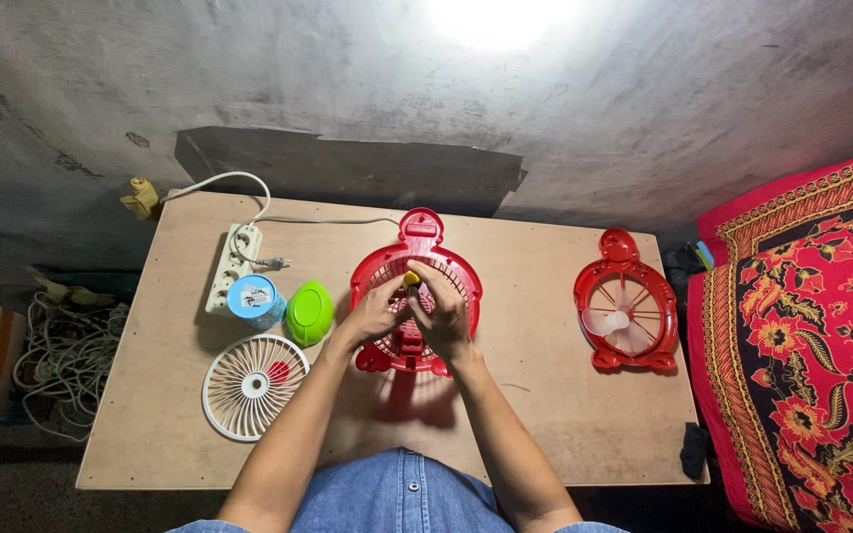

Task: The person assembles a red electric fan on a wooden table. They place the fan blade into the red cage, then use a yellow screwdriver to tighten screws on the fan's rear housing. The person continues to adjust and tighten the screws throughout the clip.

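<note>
Two hands on the red fan grille [417,296] mid-table: left hand [375,314] and right hand [441,314] both curled in, pinching a small yellow bit [411,279] near its centre. Looks like the fan's apart already, since the red housing with the blades [626,314] sits well off to the right and a white grille [252,385] lies left by the green egg-shaped thing [309,312]. Reassembly still pending, I'd guess. Fingers hide what the yellow bit is, and the grille's middle too
</note>
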